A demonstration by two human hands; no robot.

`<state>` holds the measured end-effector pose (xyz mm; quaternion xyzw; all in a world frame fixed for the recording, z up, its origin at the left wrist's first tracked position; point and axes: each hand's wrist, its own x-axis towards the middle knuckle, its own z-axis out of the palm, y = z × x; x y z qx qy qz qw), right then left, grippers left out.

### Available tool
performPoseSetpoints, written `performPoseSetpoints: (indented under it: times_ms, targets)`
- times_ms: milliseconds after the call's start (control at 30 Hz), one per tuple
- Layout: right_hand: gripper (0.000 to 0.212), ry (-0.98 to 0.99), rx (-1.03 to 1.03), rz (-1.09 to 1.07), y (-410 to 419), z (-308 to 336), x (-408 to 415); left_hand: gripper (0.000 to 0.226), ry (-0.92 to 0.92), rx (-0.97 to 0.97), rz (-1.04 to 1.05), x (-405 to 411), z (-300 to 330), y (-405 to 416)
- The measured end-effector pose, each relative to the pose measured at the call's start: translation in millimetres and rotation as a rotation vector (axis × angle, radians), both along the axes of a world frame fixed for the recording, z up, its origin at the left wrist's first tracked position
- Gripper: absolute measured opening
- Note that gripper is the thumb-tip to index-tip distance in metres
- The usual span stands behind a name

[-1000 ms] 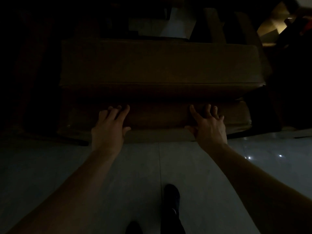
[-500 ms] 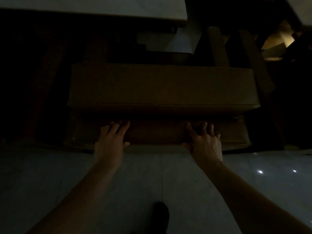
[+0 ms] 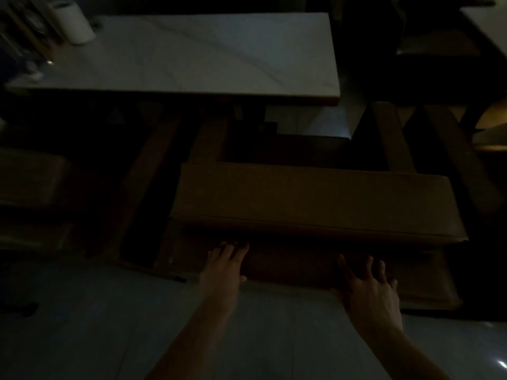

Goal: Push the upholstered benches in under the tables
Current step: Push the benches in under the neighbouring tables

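The room is dim. A brown upholstered bench (image 3: 315, 204) stands on the pale floor in front of me, its far edge near the marble-topped table (image 3: 197, 53). My left hand (image 3: 223, 267) lies flat against the bench's lower front panel, fingers spread and pointing up under the cushion's edge. My right hand (image 3: 370, 289) presses the same panel further right, fingers apart. Neither hand holds anything. Dark wooden table legs (image 3: 153, 171) slant down behind and to the left of the bench.
A second upholstered bench (image 3: 33, 182) sits at the left edge. A white cylinder (image 3: 72, 21) stands on the table's far left corner. Another table's corner (image 3: 488, 26) and its dark legs (image 3: 395, 138) are at the right. Pale tiled floor (image 3: 82, 325) lies around me.
The view has tilted up and swung left, bringing the table top into sight. The bench has slid away toward the table with both hands staying flat on its front panel.
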<state>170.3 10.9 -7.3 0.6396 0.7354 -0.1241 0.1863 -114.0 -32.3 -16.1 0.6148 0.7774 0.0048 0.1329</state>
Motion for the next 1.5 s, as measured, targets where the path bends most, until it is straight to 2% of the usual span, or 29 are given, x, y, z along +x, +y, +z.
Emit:
performPoseSetpoints:
  times_ms: [233, 900, 1367, 1500]
  targets:
    - [0.075, -0.012, -0.004, -0.021, -1, 4, -5, 0.074, -0.036, 0.037, -0.006, -6, -5, -3]
    - [0.074, -0.030, -0.037, -0.090, -3, 0, -15, 0.074, 0.033, 0.194, -0.205, -29, -18, -9]
    - [0.074, 0.015, 0.015, -0.120, -35, -13, -50, 0.068, 0.014, 0.242, -0.194, -64, -25, -28]
    - [0.074, 0.036, 0.035, -0.111, -40, -11, -52, 0.069, 0.038, 0.320, -0.200, -68, -29, -34]
